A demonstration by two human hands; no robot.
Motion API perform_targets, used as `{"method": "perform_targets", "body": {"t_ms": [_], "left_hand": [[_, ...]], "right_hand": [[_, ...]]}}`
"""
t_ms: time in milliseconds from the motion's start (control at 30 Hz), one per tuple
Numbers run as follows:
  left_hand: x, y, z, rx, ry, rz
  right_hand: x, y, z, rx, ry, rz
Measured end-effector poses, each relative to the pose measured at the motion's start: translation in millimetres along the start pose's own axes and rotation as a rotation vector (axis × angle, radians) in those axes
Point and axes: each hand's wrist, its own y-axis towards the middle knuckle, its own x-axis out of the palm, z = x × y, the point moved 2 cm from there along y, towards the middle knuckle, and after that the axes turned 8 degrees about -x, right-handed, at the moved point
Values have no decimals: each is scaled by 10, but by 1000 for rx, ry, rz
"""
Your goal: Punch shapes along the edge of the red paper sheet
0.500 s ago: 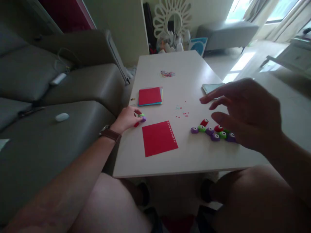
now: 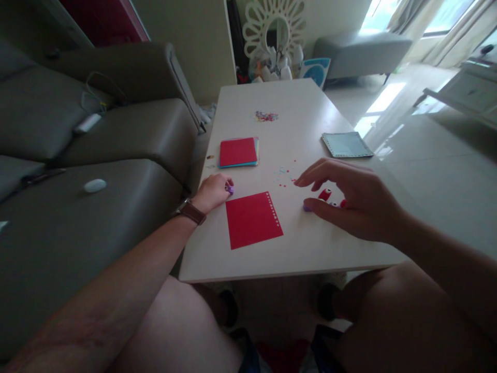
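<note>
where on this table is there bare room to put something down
The far end of the white table past the scatter of coloured bits is bare, as is the near strip below the single red paper sheet, and the middle between the red-topped paper stack and pale blue pad. It is crowded under the right hand with small punches; the left hand holds the left edge.

Left hand (image 2: 213,191) is curled closed, arm outstretched (watch on wrist); right hand (image 2: 349,199) hovers palm-down, fingers spread.
</note>
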Motion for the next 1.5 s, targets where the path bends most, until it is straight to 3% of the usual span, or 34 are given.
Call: {"method": "perform_targets", "body": {"t_ms": [133,233,467,633,867,1067,1167,1233,1367,1500], "left_hand": [[-7,-6,37,-8,-66,4],[-37,-64,169,-9,-247,-28],[-2,-336,705,212,-722,-202],[48,-477,934,280,-929,-361],[90,-528,980,243,-1105,-440],[111,-524,967,212,-1182,-487],[122,-477,931,225,-1182,-515],[147,-401,849,229,-1101,-471],[257,-199,555,130,-724,-265],[375,-88,330,88,-436,-206]], "right_hand": [[51,21,28,17,4,-73],[73,25,64,31,14,-113],[150,-12,248,127,-9,-216],[295,-51,364,154,20,-282],[533,-29,425,96,71,-324],[547,-16,528,131,166,-312],[507,-6,516,149,162,-306],[476,1,499,161,152,-299],[439,-6,518,189,139,-277],[445,-26,575,177,113,-263]]}}
